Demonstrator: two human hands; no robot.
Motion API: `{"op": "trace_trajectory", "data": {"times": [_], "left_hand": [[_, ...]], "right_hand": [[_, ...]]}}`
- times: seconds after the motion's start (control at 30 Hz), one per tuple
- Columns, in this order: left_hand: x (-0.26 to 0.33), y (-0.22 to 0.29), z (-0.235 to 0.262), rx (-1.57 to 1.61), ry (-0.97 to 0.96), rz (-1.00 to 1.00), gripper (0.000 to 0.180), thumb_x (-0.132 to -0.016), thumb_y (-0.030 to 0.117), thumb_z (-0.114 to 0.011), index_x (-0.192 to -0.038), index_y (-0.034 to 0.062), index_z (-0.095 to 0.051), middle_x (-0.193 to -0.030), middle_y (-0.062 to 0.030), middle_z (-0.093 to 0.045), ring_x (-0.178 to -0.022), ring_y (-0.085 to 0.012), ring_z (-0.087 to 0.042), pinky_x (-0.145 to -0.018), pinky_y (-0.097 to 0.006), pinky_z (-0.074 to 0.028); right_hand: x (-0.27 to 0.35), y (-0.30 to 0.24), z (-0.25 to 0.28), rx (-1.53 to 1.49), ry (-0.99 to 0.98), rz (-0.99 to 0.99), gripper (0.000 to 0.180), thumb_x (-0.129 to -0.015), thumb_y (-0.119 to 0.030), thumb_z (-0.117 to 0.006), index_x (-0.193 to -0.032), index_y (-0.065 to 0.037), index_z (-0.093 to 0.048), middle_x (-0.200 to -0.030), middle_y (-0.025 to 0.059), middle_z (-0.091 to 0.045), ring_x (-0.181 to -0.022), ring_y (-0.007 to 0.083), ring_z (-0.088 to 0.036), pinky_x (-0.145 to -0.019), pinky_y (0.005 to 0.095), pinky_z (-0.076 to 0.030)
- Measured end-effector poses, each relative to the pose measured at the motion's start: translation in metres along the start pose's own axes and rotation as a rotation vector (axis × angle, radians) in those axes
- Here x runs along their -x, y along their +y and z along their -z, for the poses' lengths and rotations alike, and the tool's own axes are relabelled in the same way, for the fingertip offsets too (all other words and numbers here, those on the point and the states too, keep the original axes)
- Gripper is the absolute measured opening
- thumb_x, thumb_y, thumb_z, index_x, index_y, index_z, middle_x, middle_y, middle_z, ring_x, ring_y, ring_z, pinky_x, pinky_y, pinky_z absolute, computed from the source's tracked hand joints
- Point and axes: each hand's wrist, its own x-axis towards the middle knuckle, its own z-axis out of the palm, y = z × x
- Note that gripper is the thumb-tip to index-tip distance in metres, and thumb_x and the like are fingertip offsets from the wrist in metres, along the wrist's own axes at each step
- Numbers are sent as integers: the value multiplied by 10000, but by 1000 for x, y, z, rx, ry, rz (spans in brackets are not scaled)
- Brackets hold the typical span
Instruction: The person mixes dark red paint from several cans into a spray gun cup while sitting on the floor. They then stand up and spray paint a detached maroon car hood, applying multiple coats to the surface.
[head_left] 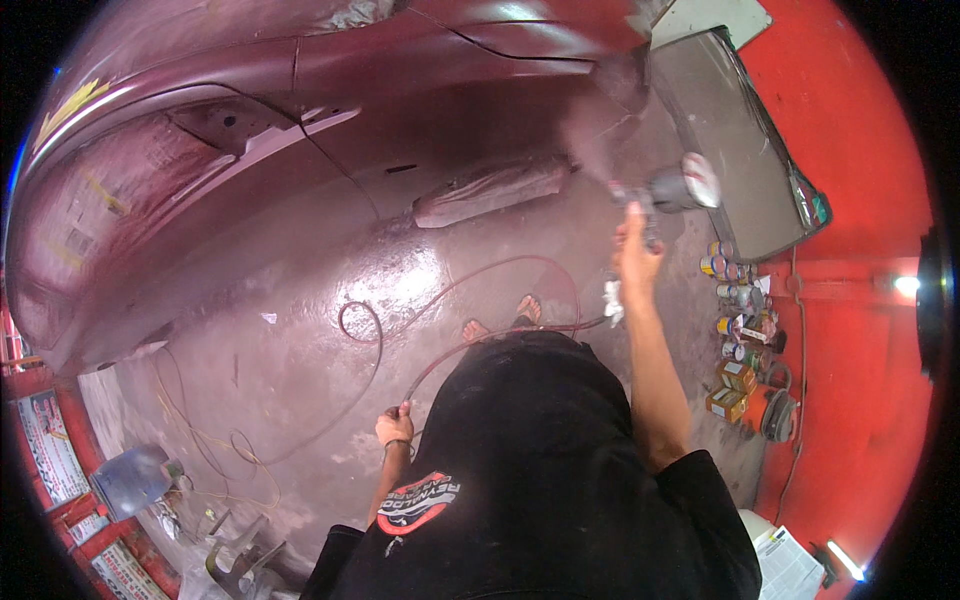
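Observation:
My right hand (637, 262) is closed around the grip of a spray gun (640, 197), held out ahead and to the right. A dark paint cup with a pale end sticks out sideways from the gun. Reddish mist hangs between its nozzle and the lower side of a dark maroon car body (430, 115). Low at my left side, my left hand (395, 425) is wrapped around the red air hose (450, 357). Loops of this hose lie on the floor and pass in front of me. A white rag-like piece (613, 300) hangs just below my right hand.
A covered wheel (490, 195) shows under the car. At right, a large glass panel (725, 140) leans against the red wall (845, 130), near several paint cans (713, 265), boxes (727, 403) and an orange canister (768, 412). A bluish jug (133, 482) and metal stand (235, 560) are at lower left.

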Motion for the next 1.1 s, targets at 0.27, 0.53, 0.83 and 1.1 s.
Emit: {"op": "trace_trajectory", "data": {"times": [0.27, 0.53, 0.83, 1.1], "left_hand": [[13, -43, -1, -80, 22, 114, 538, -894, 544, -716, -1048, 33, -777, -981, -217, -754, -971, -380, -731, -858, -468, -553], [3, -78, -72, -196, -158, -26, 607, -897, 637, -650, -1060, 65, -776, -925, -203, -753, -951, -394, -728, -832, -493, -543], [91, 122, -119, 100, -203, -169, 620, -913, 625, -666, -1050, 29, -763, -867, -153, -763, -811, -238, -736, -735, -401, -539], [221, 345, -132, 89, -234, -24, 427, -960, 462, -686, -1042, 54, -778, -791, 3, -674, -704, -88, -553, -638, -280, -451]], "right_hand": [[79, 32, -43, 329, -908, 219, 397, -949, -416, -738, -979, -21, -726, -730, 39, -664, -797, 98, -664, -667, 275, -508], [-77, 141, 20, 326, -303, -194, 867, -807, -686, -753, -1121, 114, -644, -878, 94, -686, -908, 192, -663, -869, 341, -519], [-336, 85, 130, 202, 125, -10, 699, -821, -663, -736, -965, 21, -746, -842, 143, -735, -863, 255, -703, -837, 397, -515], [-424, 118, 190, -6, 20, 2, 558, -875, -565, -737, -1080, -47, -765, -931, 145, -762, -902, 257, -714, -825, 391, -520]]}}
